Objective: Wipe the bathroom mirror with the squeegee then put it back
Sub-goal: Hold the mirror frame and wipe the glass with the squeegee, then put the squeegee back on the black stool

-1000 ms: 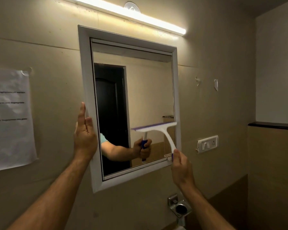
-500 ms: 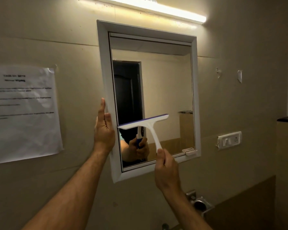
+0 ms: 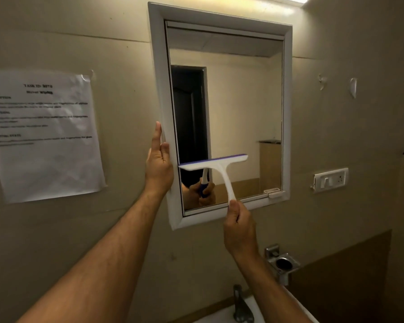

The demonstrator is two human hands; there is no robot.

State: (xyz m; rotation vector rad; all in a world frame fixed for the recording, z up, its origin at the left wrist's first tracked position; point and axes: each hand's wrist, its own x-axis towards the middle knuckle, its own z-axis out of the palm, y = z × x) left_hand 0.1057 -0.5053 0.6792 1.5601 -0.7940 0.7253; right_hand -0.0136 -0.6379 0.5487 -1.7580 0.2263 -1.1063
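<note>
A white-framed mirror [image 3: 243, 101] hangs on the beige wall. My right hand [image 3: 239, 227] grips the lower end of a white squeegee [image 3: 219, 166] with a blue rubber edge. Its blade lies across the lower left part of the glass, tilted slightly up to the right, its left tip at the frame's inner edge. My left hand [image 3: 159, 164] rests flat against the mirror's left frame, fingers straight and pointing up, holding nothing. The glass reflects my hand on the blue handle and a dark doorway.
A printed paper sheet [image 3: 42, 134] is taped to the wall on the left. A switch plate [image 3: 330, 180] sits right of the mirror, two small wall hooks [image 3: 352, 87] above it. Below are a metal holder [image 3: 281, 264], a tap [image 3: 239, 301] and a sink's white edge.
The squeegee has moved left across the lower glass, from the right edge to the left edge. The view has shifted, so the mirror sits further right and the tap shows.
</note>
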